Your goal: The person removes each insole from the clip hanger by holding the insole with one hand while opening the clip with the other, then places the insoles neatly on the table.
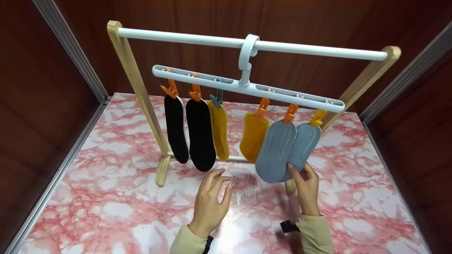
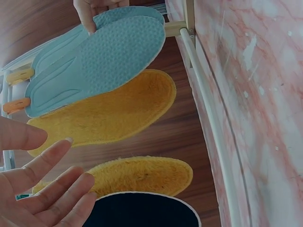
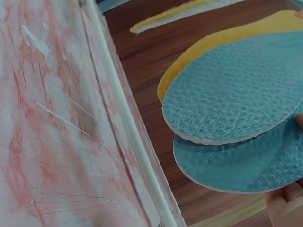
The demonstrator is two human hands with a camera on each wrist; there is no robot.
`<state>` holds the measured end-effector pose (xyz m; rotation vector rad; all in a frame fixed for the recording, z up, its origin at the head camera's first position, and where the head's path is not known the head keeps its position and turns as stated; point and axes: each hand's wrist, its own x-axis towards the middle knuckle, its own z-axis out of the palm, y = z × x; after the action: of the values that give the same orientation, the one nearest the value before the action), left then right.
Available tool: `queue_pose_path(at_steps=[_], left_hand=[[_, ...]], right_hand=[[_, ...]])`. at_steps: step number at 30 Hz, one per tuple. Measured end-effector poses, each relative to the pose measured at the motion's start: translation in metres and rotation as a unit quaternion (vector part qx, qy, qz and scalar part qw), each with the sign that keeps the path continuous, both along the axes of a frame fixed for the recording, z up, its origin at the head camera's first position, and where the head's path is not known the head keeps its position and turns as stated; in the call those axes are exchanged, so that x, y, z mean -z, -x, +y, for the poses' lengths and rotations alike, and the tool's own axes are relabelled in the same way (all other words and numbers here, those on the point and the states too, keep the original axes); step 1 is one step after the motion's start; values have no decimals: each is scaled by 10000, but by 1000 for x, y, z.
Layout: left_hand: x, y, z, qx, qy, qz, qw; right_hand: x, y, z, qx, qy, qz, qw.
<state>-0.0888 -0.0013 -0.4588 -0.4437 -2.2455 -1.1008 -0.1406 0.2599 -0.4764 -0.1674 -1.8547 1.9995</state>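
Observation:
My right hand (image 1: 308,188) pinches the lower edge of the rightmost blue-grey insole (image 1: 305,143), thumb in front. Overlapping it is a second blue-grey insole (image 1: 277,150); the right wrist view shows the dimpled faces of both. A yellow fuzzy insole (image 1: 253,135) hangs just behind them. Below the hanger's middle, my left hand (image 1: 210,201) is held in the air, fingers loosely bent around nothing. Nearest to it is a black insole (image 1: 201,137), with another black insole (image 1: 175,130) to its left and a second yellow insole (image 1: 221,135) to its right.
A grey-white hanger (image 1: 243,86) hooks over the white rail (image 1: 317,49) of a wooden-legged stand. Orange, yellow and dark green clips, such as the yellow clip (image 1: 318,118), hold the insoles. The stand rests on a red-and-white marbled tabletop (image 1: 116,211), with brown panels around it.

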Motion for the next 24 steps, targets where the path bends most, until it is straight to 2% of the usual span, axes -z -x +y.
queue_pose_path(at_steps=[8, 14, 24], left_hand=[[-8, 2, 7, 152, -40, -15, 9999], [-15, 6, 14, 256, 25, 141, 9996], [-43, 17, 36, 733, 74, 566, 9957]], right_hand=[[-3, -2, 2, 204, 2, -92, 9997], [-4, -2, 5, 240, -16, -63, 9997], [-4, -3, 8, 133, -93, -2, 9999]])
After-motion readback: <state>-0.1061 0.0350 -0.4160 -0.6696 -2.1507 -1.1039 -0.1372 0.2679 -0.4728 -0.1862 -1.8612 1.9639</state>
